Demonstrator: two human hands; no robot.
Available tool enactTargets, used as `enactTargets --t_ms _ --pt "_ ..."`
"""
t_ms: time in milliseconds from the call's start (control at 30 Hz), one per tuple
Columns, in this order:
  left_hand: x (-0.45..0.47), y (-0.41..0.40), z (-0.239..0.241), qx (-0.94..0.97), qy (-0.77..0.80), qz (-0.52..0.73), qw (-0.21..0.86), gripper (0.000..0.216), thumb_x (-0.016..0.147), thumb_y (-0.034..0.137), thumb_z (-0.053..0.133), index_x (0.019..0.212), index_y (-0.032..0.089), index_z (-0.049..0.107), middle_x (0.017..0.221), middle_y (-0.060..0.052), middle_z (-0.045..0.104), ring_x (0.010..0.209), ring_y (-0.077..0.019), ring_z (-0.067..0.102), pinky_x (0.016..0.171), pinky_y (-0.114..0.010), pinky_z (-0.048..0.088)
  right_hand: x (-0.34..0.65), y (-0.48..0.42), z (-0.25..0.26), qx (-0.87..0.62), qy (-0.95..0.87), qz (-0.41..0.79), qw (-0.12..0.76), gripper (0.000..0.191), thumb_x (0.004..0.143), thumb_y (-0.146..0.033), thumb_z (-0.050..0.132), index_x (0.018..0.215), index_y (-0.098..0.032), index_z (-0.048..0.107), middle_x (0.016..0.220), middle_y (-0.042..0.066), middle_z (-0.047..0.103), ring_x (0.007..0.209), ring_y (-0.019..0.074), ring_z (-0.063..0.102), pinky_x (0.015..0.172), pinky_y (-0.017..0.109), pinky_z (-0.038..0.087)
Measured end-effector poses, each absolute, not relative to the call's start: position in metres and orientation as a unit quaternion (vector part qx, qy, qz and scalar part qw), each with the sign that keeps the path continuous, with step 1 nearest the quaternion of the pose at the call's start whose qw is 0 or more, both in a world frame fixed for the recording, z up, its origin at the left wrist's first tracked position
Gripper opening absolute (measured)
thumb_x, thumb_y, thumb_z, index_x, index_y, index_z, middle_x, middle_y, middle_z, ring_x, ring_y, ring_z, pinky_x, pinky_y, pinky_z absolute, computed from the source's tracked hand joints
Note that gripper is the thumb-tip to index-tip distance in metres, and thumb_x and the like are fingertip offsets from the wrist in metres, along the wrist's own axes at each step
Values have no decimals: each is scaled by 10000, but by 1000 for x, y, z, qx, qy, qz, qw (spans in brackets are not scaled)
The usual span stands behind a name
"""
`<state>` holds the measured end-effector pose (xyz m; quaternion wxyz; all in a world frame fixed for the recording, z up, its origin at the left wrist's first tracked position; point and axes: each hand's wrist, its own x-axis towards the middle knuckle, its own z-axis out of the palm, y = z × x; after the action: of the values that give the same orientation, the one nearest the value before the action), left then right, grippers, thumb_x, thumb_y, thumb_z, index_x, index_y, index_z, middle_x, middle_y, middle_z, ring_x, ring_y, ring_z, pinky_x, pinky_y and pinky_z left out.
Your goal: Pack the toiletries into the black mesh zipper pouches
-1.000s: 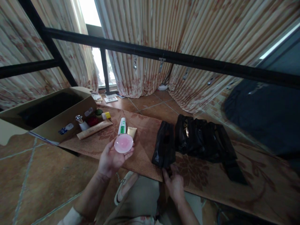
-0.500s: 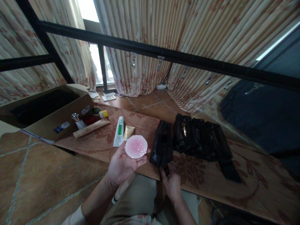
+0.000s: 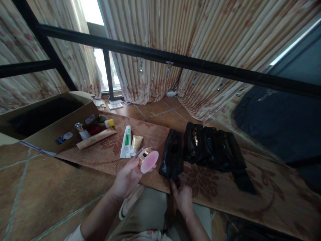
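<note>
My left hand (image 3: 129,177) is closed round a cosmetic compact (image 3: 148,161), a round case with a glossy pink face and a shiny gold side. It is held tilted above the near edge of the cloth, its pink face turned to the right. My right hand (image 3: 183,195) has its thumb and fingers closed on the near end of a black pouch (image 3: 172,154), which stands open at the top; the fingertips are partly hidden. Just beyond my left hand lie a white tube with a green label (image 3: 126,142) and a small gold tube (image 3: 136,144).
On the brown patterned cloth (image 3: 213,187), several black bags (image 3: 213,144) stand in a row at right. A cardboard box (image 3: 67,130) is at left, with a long beige tube (image 3: 96,138) and small cosmetics beside it. A black metal rail (image 3: 150,53) crosses behind, before curtains.
My left hand has turned the compact from facing up toward me to tilted rightward, showing its gold side. My right hand stays at the black pouch.
</note>
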<state>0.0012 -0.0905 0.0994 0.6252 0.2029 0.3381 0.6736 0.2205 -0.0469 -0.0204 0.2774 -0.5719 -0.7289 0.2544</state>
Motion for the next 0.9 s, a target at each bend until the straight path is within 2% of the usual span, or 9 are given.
enactTargets --t_ms 133,333,567,733,900 --pt "-2 -90 99 277 364 670 585 588 709 294 686 1280 220 562 1295 -88 570 1145 -293 542 974 -394 426 221 -48 -21 -569 -732 248 281 329 878 -438 455 964 -161 611 823 70 653 677 178 594 596 268 423" --pt "-6 -90 91 322 400 643 568 818 611 207 790 1356 289 463 1134 -66 612 1046 -254 580 902 -346 453 221 -47 -21 -569 -732 244 283 317 875 -434 458 960 -169 609 819 58 648 671 172 589 603 268 426" --pt "-3 -89 89 313 441 635 551 643 595 167 796 1178 254 540 992 -23 626 899 -179 590 786 -267 471 220 -48 -18 -571 -730 237 292 309 873 -424 465 960 -169 616 832 65 645 703 177 599 627 270 440" --pt "-2 -88 90 296 469 636 536 539 608 196 786 1093 240 553 947 -3 630 864 -159 592 745 -243 475 220 -48 -17 -572 -730 239 286 298 872 -413 473 969 -169 613 847 65 645 743 187 605 665 281 444" --pt "-1 -86 93 281 513 631 509 465 610 214 770 1029 225 568 935 -11 643 805 -164 608 688 -252 487 220 -48 -19 -570 -730 247 286 312 875 -422 460 968 -166 613 842 72 657 721 183 613 639 274 447"
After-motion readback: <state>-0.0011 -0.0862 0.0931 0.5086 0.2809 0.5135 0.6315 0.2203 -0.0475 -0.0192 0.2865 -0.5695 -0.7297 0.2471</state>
